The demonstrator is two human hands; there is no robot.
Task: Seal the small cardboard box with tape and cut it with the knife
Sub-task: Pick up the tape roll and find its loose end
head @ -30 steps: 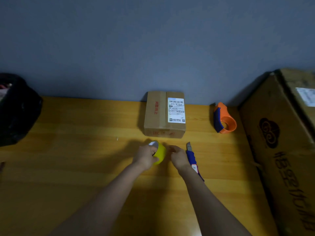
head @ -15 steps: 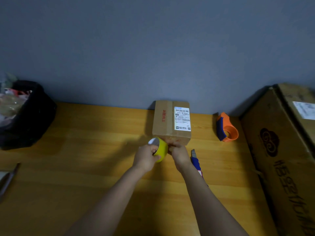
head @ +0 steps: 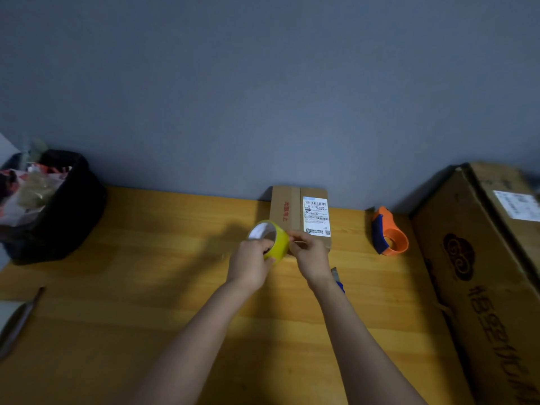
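The small cardboard box (head: 287, 213), with a white shipping label on top, stands against the blue wall at the back of the wooden table (head: 146, 273). A yellow tape roll (head: 277, 244) is held just in front of the box, lifted off the table. My left hand (head: 251, 264) grips the roll from the left. My right hand (head: 309, 255) pinches at the roll's right side, where the tape end seems to be, close to the box's front edge. The blue-handled knife (head: 338, 280) lies on the table, mostly hidden behind my right wrist.
An orange and blue tape dispenser (head: 388, 233) lies right of the small box. A large cardboard box (head: 482, 273) fills the right side. A black bag of scraps (head: 55, 206) stands at the far left. A grey tool (head: 17, 323) lies near the left edge.
Both hands lifted the yellow roll from the table and carried it forward to the front of the small box. The view tilted, so the table sits lower in frame.
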